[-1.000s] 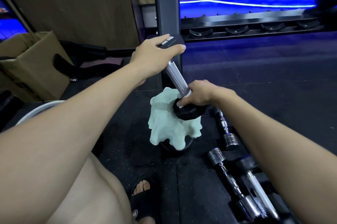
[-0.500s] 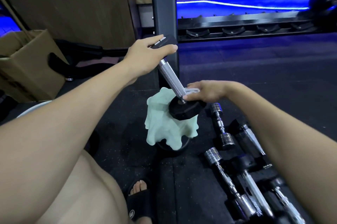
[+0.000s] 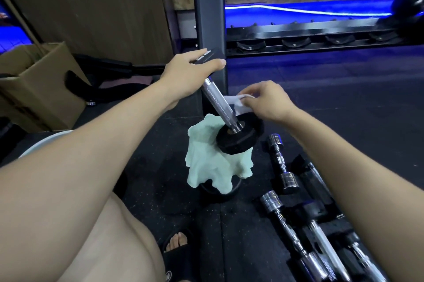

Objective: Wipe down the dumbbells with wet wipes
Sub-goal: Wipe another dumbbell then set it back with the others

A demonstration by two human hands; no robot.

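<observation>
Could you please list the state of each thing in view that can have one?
Dumbbell: tilted, lower head on the cloth.
Left hand: grips the dumbbell's upper head.
Right hand: pinches the wipe, beside the handle.
Wipe: crumpled, against the handle.
Cloth: draped over a black weight.
Box: open.
Floor dumbbells: lying flat.

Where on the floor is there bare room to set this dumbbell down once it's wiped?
Bare black mat lies between the left forearm and the green cloth, and more in front of the sandalled foot. The open floor beyond the right hand, toward the rack, is also free. To the right of the cloth it is crowded with chrome dumbbells.
</observation>
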